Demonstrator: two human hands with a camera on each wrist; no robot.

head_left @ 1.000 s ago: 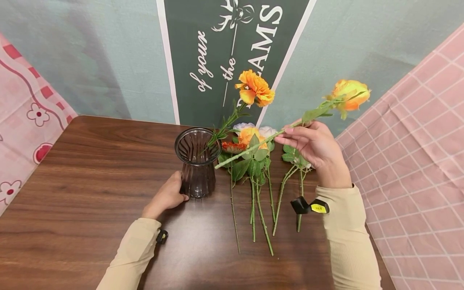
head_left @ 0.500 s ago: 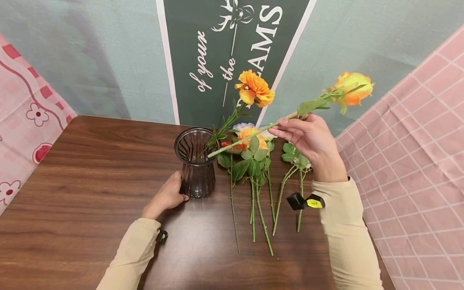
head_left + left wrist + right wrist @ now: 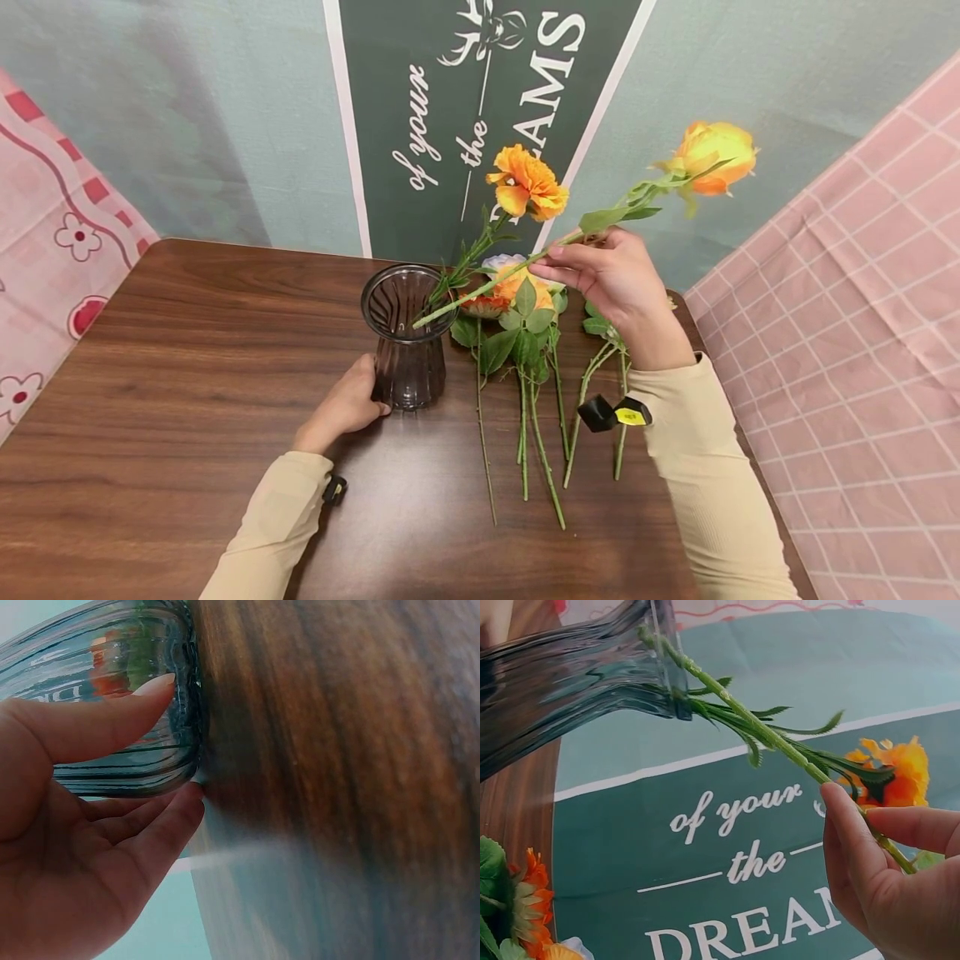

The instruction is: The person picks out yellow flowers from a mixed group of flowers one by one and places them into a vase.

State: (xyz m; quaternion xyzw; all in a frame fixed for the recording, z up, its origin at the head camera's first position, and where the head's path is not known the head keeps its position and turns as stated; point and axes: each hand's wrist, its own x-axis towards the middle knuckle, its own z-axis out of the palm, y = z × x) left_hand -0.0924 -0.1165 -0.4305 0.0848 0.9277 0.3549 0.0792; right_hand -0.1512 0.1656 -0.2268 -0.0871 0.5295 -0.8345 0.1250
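Glass vase [image 3: 410, 375] and yellow rose [image 3: 714, 158] are gripped by left and right hands [image 3: 347, 404] [image 3: 617, 271], some fingers hidden.

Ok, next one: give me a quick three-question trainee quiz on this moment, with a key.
1. Which hand grips the glass vase?
2. True or false: the glass vase is lying on its side.
3. Fill in: the right hand pinches the stem of a ____.

Key:
1. The left hand.
2. False; it stands upright on the table.
3. Yellow-orange rose.
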